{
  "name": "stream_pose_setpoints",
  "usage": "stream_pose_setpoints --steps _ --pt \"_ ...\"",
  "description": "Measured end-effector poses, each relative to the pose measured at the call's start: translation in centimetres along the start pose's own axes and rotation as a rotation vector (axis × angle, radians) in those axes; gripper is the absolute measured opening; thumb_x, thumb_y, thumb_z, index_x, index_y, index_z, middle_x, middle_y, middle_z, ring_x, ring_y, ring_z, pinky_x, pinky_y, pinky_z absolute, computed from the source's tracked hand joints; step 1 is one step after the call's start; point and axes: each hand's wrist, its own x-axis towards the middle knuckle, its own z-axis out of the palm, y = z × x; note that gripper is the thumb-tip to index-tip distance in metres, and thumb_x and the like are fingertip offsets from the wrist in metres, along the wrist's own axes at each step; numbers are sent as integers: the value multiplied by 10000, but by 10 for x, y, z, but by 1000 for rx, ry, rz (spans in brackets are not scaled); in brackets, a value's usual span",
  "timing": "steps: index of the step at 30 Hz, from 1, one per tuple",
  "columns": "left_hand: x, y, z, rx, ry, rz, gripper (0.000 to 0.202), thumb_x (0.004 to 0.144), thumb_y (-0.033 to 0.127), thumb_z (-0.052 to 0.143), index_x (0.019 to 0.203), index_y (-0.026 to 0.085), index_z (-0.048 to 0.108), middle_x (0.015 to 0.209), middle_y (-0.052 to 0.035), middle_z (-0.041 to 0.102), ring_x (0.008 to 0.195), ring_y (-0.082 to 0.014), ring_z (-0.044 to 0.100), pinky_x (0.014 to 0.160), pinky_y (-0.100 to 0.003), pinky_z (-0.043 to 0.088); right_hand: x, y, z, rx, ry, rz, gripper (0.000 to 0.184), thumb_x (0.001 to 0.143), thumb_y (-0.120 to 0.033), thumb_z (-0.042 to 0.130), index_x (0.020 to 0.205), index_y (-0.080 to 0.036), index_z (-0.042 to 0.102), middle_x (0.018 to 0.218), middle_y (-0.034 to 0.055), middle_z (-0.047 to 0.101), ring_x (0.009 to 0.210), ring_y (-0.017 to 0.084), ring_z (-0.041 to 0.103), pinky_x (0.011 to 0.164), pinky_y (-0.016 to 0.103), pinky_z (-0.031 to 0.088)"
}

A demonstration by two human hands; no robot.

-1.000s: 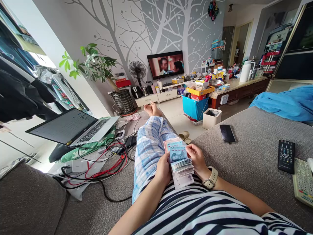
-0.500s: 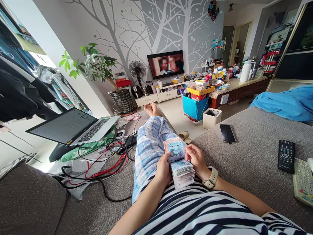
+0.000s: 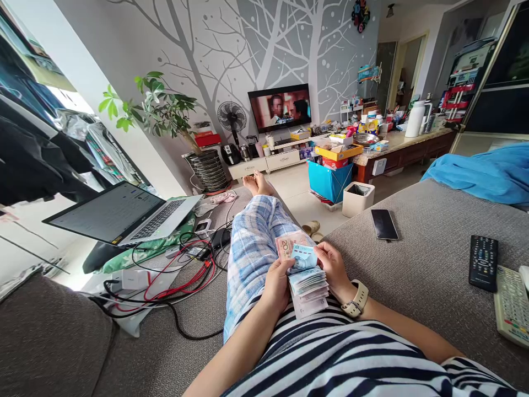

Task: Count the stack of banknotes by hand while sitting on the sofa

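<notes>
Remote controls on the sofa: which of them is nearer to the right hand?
The black remote control. The cream remote control lies beyond it, farther from the right hand that holds banknotes, at the picture's right edge.

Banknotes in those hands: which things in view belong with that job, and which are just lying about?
In use:
- banknotes
- left hand
- right hand

Lying about:
- phone
- black remote
- pale remote
- laptop
- blue cloth
</notes>
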Motion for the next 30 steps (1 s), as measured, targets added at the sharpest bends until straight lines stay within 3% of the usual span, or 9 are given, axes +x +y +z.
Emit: stream_pose_setpoints --steps 21,30 --pt "13 -6 -4 -65 26 17 198 705 229 605 841 105 679 768 -71 711 751 -206 669 735 -307 521 -4 -7 0 34 -59 -48 307 858 -413 555 657 -189 493 548 -50 378 507 103 325 487 251 258" --pt "13 -6 -5 -73 25 14 128 674 254 638 741 144 639 685 -38 684 721 -213 663 749 -331 518 -4 -8 0 34 -70 -54 309 864 -421 544 666 -188 495 539 -53 374 501 103 322 484 248 251"
